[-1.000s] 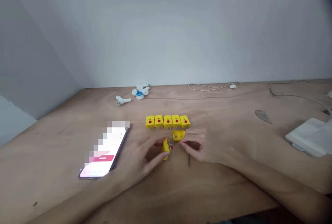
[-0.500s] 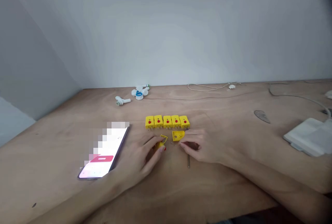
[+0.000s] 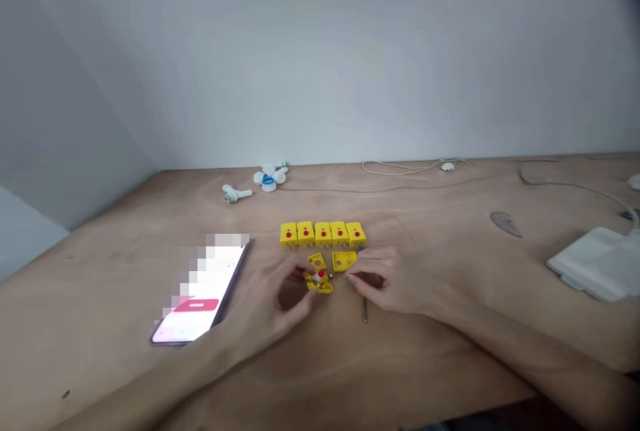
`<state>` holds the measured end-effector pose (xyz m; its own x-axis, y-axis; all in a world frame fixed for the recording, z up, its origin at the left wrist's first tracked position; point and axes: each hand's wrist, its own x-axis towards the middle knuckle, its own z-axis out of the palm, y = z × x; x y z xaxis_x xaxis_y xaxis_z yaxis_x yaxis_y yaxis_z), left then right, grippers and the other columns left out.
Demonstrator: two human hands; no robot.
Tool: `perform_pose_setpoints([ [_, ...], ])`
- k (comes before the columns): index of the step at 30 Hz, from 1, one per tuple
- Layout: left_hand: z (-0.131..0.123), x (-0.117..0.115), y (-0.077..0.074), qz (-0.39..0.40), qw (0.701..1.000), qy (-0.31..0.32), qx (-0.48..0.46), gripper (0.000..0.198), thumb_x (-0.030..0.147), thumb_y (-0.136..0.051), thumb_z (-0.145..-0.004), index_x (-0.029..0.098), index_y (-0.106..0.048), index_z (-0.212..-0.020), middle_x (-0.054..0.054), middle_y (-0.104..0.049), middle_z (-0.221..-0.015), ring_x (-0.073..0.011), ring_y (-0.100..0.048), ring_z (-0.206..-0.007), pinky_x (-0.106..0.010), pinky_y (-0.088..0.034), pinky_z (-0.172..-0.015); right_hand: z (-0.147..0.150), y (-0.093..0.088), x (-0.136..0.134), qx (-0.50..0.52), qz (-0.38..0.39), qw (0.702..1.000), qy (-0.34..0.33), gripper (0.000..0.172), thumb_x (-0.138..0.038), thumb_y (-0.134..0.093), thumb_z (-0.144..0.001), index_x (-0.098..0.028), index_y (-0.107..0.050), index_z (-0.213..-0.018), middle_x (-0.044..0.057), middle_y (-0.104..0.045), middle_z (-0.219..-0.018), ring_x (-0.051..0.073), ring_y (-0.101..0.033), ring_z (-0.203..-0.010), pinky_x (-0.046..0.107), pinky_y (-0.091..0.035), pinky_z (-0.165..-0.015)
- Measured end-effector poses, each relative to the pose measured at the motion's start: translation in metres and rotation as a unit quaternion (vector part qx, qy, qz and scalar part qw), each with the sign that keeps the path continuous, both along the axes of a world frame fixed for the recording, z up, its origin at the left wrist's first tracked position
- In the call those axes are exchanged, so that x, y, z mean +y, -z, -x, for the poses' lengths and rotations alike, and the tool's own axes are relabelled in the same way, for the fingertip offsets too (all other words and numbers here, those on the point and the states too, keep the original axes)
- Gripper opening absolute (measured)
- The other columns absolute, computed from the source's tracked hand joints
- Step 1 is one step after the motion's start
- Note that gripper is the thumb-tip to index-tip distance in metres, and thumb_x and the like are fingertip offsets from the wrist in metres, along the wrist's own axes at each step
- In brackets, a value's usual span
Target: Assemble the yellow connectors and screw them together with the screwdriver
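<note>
My left hand [image 3: 280,291] has thumb and fingertips closed on the edges of an opened yellow plug housing [image 3: 325,288], with a red button [image 3: 321,274] and a white part inside. A separate yellow cover piece [image 3: 317,260] with a round hole lies just beyond it. Close by on the right is a yellow half shell [image 3: 343,261], hollow side up, beside the fingers of my right hand [image 3: 387,278]. That hand is pinched closed; whatever its fingertips hold is hidden. A thin metal rod [image 3: 365,311] sticks out from beneath it. Tiny metal pieces [image 3: 331,276] lie between the hands.
Several assembled yellow plugs [image 3: 323,234] with red buttons stand in a row behind the hands. A lit phone [image 3: 200,304] lies left. White plastic fittings [image 3: 269,181] and a thin cord [image 3: 400,170] are near the wall. A white box [image 3: 600,263] sits right.
The yellow housing in my left hand has turned, now showing its inside and red button. A yellow cover piece now lies apart beyond it. My right hand has hardly moved.
</note>
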<state>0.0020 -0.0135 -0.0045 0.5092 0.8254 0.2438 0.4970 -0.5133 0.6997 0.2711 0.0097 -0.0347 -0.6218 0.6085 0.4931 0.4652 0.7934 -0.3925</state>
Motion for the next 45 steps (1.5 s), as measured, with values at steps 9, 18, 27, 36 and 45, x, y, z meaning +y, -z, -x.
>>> perform_pose_setpoints([
  [9, 0.003, 0.001, 0.004, -0.045, 0.996, 0.020, 0.074, 0.022, 0.024, -0.061, -0.085, 0.023, -0.068, -0.105, -0.004, -0.074, -0.101, -0.0222, -0.071, -0.087, -0.035, -0.060, -0.080, 0.003, 0.004, -0.001, 0.003, 0.017, 1.000, -0.009, 0.022, -0.012, -0.059, -0.095, -0.022, -0.072, -0.108, 0.004, -0.076, -0.098, 0.019, -0.069, -0.084, 0.032, -0.055, -0.077],
  [18, 0.004, 0.003, 0.003, -0.108, 0.988, 0.052, 0.093, 0.028, 0.036, -0.069, -0.087, 0.022, -0.070, -0.112, -0.008, -0.073, -0.113, -0.0277, -0.069, -0.105, -0.043, -0.057, -0.096, 0.012, 0.009, -0.004, -0.104, -0.049, 0.993, 0.014, 0.031, -0.014, -0.054, -0.099, -0.023, -0.068, -0.125, 0.006, -0.069, -0.099, 0.021, -0.065, -0.089, 0.032, -0.054, -0.076],
  [27, 0.006, 0.004, 0.010, -0.115, 0.985, 0.085, 0.101, 0.028, 0.032, -0.072, -0.090, 0.025, -0.071, -0.117, -0.006, -0.072, -0.123, -0.0279, -0.067, -0.116, -0.044, -0.054, -0.106, 0.016, 0.016, 0.003, -0.067, -0.031, 0.997, 0.017, 0.017, -0.021, -0.057, -0.102, -0.022, -0.073, -0.109, 0.005, -0.069, -0.098, 0.019, -0.065, -0.088, 0.031, -0.053, -0.075],
  [36, 0.008, 0.006, 0.017, -0.127, 0.984, 0.081, 0.095, 0.038, 0.032, -0.072, -0.093, 0.027, -0.064, -0.130, -0.006, -0.069, -0.132, -0.0281, -0.066, -0.120, -0.044, -0.055, -0.105, 0.011, 0.011, 0.006, -0.025, 0.035, 0.999, 0.005, 0.011, -0.019, -0.065, -0.097, -0.021, -0.074, -0.103, 0.004, -0.070, -0.099, 0.017, -0.066, -0.085, 0.029, -0.052, -0.074],
  [45, 0.007, 0.006, 0.013, -0.143, 0.981, 0.076, 0.107, 0.038, 0.028, -0.072, -0.093, 0.029, -0.064, -0.130, -0.006, -0.067, -0.134, -0.0276, -0.064, -0.123, -0.047, -0.053, -0.108, 0.013, 0.010, 0.007, -0.019, 0.032, 0.999, 0.013, 0.012, -0.018, -0.068, -0.094, -0.021, -0.075, -0.104, 0.004, -0.072, -0.092, 0.017, -0.066, -0.080, 0.027, -0.051, -0.067],
])
